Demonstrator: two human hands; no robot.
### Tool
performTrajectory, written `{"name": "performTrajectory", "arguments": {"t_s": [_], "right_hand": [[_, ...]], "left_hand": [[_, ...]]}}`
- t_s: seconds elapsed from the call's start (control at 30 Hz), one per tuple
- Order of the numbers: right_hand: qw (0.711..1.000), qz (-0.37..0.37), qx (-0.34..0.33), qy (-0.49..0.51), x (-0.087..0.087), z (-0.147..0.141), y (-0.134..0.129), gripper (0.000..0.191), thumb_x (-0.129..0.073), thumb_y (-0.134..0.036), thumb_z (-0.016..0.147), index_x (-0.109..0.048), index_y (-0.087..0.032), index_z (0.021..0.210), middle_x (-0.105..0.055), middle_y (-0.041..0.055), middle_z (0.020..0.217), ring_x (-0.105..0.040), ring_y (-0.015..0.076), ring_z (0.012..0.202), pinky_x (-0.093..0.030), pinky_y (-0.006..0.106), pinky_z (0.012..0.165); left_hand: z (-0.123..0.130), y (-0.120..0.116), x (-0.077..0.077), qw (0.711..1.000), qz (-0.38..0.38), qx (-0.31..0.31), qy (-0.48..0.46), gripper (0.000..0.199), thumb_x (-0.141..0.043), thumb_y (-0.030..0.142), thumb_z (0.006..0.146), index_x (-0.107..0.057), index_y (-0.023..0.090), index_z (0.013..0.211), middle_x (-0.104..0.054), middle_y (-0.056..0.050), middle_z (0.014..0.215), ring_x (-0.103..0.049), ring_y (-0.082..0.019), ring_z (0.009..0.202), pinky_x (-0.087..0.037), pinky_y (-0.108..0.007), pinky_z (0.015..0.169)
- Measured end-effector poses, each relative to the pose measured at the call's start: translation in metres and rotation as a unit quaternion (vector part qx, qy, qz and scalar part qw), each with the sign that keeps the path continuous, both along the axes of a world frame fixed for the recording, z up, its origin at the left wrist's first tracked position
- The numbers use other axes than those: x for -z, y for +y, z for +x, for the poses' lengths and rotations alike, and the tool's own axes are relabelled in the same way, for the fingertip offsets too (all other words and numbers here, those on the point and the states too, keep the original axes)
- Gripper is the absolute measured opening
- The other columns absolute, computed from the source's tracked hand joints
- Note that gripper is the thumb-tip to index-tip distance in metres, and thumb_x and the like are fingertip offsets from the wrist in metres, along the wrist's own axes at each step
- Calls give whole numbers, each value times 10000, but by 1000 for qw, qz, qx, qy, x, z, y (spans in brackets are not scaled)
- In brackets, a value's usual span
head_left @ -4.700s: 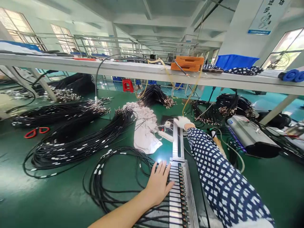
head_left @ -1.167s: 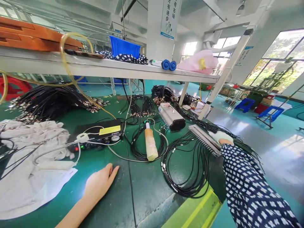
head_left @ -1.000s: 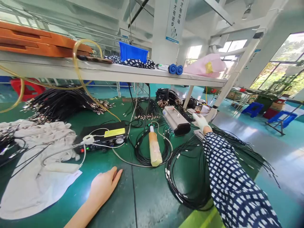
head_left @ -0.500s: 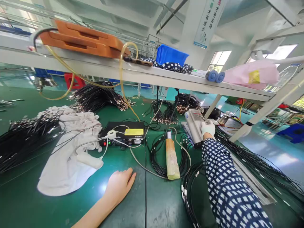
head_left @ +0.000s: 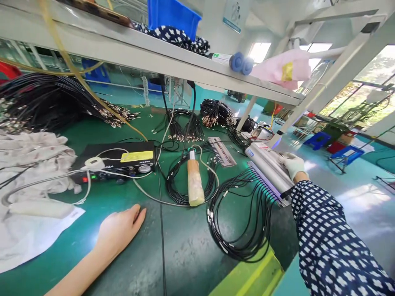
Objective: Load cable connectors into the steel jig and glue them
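My right hand (head_left: pixel 293 165), in a white glove, is closed on a silver metal device (head_left: pixel 270 168) at the right. A purple-blue glow shows beneath the device, over a slotted strip (head_left: pixel 265 185) with a row of black cable ends. Those cables (head_left: pixel 216 222) loop to the left on the green table. My bare left hand (head_left: pixel 121 226) rests on the table at the left, its thumb and forefinger lying close together and the other fingers hidden. Between my hands, a wrapped handheld tool (head_left: pixel 195 183) lies over a cable coil.
A black control box (head_left: pixel 114 160) and white cloth (head_left: pixel 33 156) are at the left. Cable bundles (head_left: pixel 49 102) lie behind. A white shelf (head_left: pixel 185 65) crosses above the table, with a sloping post at the right. A second slotted strip (head_left: pixel 222 151) lies centre right.
The view has turned right. My right hand and the silver device have moved right, from the strip now uncovered to the one with looped cables. My left hand stays on the table.
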State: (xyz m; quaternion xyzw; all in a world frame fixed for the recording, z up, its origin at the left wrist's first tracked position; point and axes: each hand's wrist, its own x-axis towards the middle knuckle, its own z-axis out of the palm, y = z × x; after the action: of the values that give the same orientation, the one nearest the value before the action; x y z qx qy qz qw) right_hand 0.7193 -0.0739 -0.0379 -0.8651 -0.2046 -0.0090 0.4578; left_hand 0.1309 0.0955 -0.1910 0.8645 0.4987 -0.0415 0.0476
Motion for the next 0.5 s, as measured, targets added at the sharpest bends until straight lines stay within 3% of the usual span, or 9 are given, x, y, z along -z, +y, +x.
{"name": "performTrajectory", "arguments": {"t_s": [0.2, 0.5], "right_hand": [[997, -67, 26, 6, 14, 8, -35, 222, -618, -304, 954, -638, -158, 1120, -660, 67, 1111, -654, 176, 927, -575, 359, 813], [986, -155, 36, -53, 27, 23, -48, 292, -647, -277, 920, -608, -157, 1183, -671, 74, 1060, -649, 181, 895, -548, 365, 827]], "left_hand": [[1, 1, 1, 1000, 3, -3, -1, 400, -259, 436, 1002, -496, 229, 756, -690, -42, 696, -693, -265, 720, -294, -293, 558], [0, 1, 3, 1000, 5, -9, -1, 414, -254, 450, 1001, -516, 228, 769, -677, -44, 679, -689, -262, 700, -283, -286, 546]]}}
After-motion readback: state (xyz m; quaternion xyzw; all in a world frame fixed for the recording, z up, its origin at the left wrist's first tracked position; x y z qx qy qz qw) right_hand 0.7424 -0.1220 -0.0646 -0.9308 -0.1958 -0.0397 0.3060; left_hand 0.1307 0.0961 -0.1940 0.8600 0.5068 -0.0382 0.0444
